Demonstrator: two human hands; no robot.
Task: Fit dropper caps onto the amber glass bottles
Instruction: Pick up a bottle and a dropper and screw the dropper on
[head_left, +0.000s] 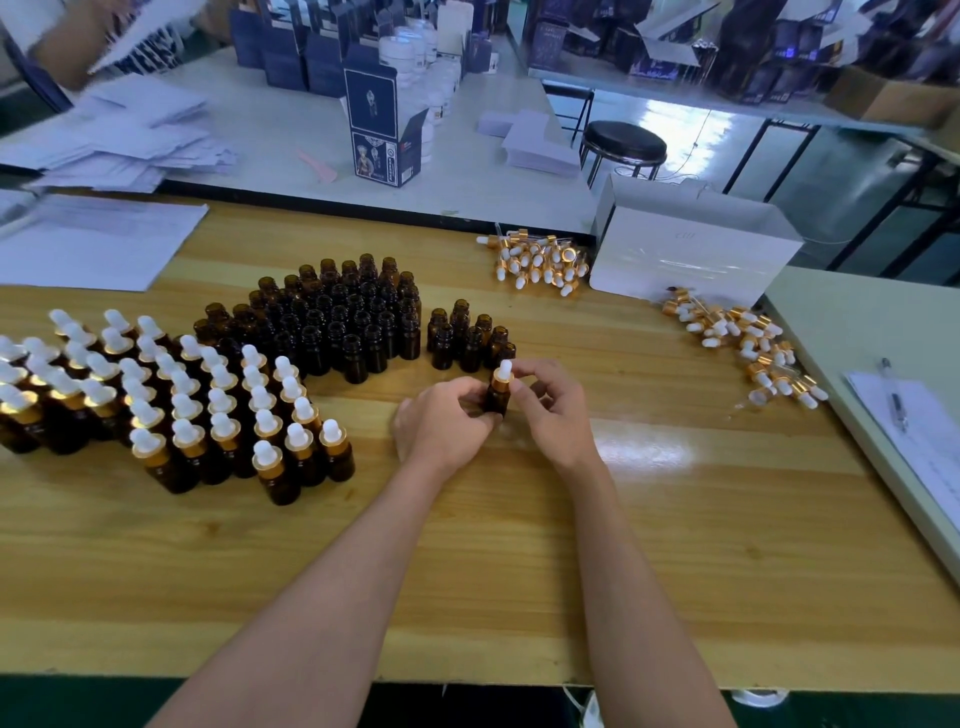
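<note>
A wooden surface (649, 519) with a glossy top fills the near view, butted against a pale surface (291, 140) behind it and another at the right, in a workroom crowded with dark blue cartons (382, 130), white jars and a black stool (623, 143). Loose paper sheets (98, 244) lie at the far left, and a white box (691, 249) stands at the far right edge of the wood. A clipboard with a pen (896, 400) rests on the right-hand surface. Open amber bottles (332, 317) stand packed in a block at centre, with a smaller cluster (467, 338) just to its right; capped bottles (171, 400) (white bulbs, gold collars) crowd the left side in rows. Two heaps of loose caps lie apart: one (535, 260) beside the white box, one (748, 343) spread toward the right edge. In front of the small cluster, the left hand (441, 421) has its grip closed round the body of one bottle (497, 397), held upright just above or on the wood (I cannot tell which). The right hand (550, 400) pinches the cap (503, 376) sitting on that bottle's neck. Both forearms reach in from the near edge, bare.
</note>
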